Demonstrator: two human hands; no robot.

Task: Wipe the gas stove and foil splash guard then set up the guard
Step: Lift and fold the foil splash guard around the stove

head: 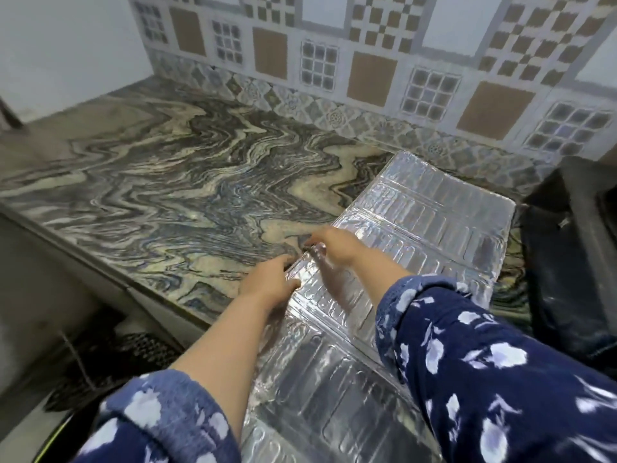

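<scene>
Two hands were seen on the foil splash guard [417, 248], which lay flat on the marbled countertop [167, 182], unfolded into several embossed panels. The guard ran from the near edge of the counter, between the forearms, toward the patterned tile wall [367, 71] at the back; its far end stopped just short of that wall. The left hand [270, 282] was set on the guard's left edge, thumb on top of the foil and fingers curled over the rim (a light pinch, approx. half closed). The right hand [337, 243] was placed a little farther along the same edge, fingers bent down onto the foil near the corner of a panel; whether anything was gripped beneath it couldn't be told. Both arms were covered to the forearm by dark blue floral sleeves [500, 362]. To the right of the guard, a black gas stove [567, 262] was partly shown, its near side just beside the guard's right edge.
</scene>
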